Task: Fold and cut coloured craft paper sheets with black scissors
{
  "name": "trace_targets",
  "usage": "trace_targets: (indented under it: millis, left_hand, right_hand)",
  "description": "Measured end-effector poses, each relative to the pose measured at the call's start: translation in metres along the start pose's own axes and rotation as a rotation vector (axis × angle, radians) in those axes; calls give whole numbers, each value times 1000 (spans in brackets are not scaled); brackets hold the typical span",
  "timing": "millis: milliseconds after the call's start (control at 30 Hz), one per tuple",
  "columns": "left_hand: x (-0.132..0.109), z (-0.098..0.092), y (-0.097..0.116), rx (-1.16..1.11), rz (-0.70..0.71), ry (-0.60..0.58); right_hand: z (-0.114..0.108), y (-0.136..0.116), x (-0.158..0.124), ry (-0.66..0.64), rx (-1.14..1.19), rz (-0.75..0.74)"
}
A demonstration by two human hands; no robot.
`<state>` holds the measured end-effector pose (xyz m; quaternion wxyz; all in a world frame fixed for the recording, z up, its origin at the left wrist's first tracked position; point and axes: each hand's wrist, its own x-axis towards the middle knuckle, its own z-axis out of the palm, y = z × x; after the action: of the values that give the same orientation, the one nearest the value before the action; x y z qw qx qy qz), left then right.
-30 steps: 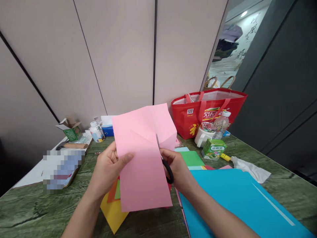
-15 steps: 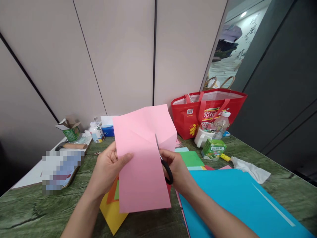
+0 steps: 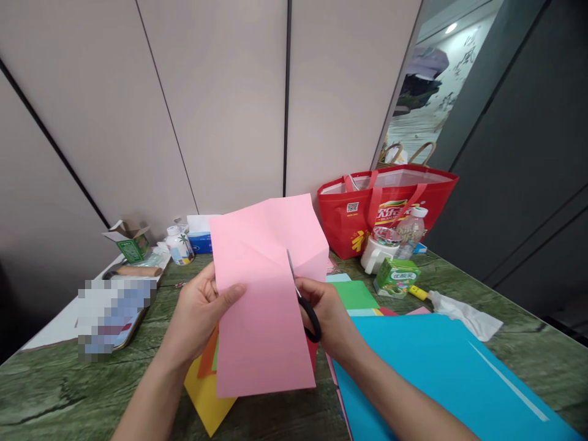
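Observation:
A large pink sheet of paper (image 3: pixel 261 331) is held up in front of me over the table. My left hand (image 3: pixel 206 306) grips its left edge, thumb on the near face and fingers behind. Black-handled scissors (image 3: pixel 310 318) are in my right hand (image 3: pixel 324 306), at the sheet's right side. One blade shows along a cut that runs up into the paper; the other blade is hidden behind it. The part right of the cut bends away. Below the pink sheet, yellow paper (image 3: pixel 211 404) and orange paper (image 3: pixel 207 355) peek out on the table.
Blue sheets (image 3: pixel 427 373) lie at the right, with green paper (image 3: pixel 356 294) behind. Farther back stand a red bag (image 3: pixel 344 220), white mug (image 3: pixel 377 252), clear bottle (image 3: pixel 410 233) and green box (image 3: pixel 397 277). At left are a white bottle (image 3: pixel 179 246) and an opened carton (image 3: pixel 133 245).
The lower part of the pink sheet has swung slightly left and down. Both hands and the scissors stay nearly where they were.

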<state>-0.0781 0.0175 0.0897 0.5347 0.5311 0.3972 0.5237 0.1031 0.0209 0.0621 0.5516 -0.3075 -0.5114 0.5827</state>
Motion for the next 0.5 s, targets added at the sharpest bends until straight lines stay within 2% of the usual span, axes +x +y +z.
trace_targets:
  millis: [500]
  left_hand:
    - [-1,1,2,-9,4,-7]
  right_hand:
    - [-1,3,2,11,-8,14]
